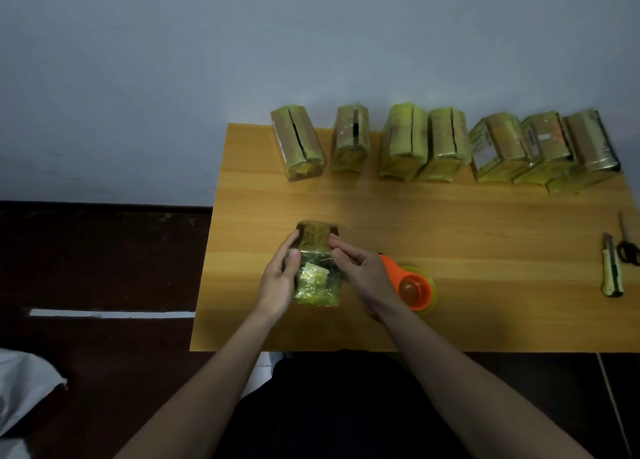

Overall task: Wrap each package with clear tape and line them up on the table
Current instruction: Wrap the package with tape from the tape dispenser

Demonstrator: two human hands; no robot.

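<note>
Package [316,268] between both hands; tape dispenser [408,285] beside, scissors [628,247] far right

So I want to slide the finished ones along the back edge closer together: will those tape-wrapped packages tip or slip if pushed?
The packages in the row look blocky and lie on broad faces on the table, so they would probably slide rather than tip. Their glossy tape likely makes them slick. Those at the right end lean on each other and may shift together.

**Dim room, soft picture**

Light is low and even, cool on the wall [242,43]. The table [450,223] glows warm, with faint shadows under the forearms. Glare flecks the taped package [313,278]. Wide-angle bending skews the edges; detail stays soft throughout.
</note>
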